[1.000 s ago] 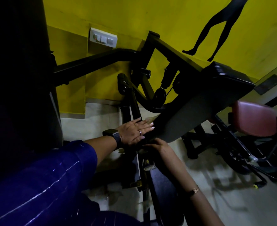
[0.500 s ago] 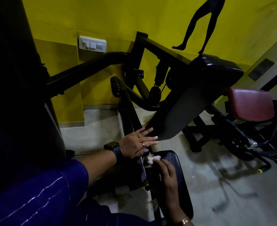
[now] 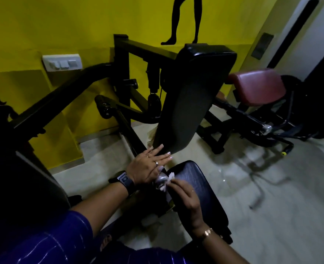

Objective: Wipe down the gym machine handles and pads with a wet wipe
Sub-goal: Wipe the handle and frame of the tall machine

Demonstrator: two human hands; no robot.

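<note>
The wet wipe (image 3: 170,177), partly hidden, is pinched by the right hand (image 3: 186,199) against a silver knob (image 3: 160,180) at the seat pad's (image 3: 205,187) far left corner. The left hand (image 3: 147,167) is laid flat, fingers straight, at the back pad's (image 3: 191,96) lower edge.

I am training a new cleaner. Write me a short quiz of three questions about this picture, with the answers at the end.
1. True or false: the left hand lies flat, with straight fingers, at the lower end of the black back pad.
2. Which hand holds the white wipe? A) the left hand B) the right hand C) neither hand
3. Fill in: the far pad, at the right of the view, is ___ in colour.

Key: 1 true; 2 B; 3 red.
</note>
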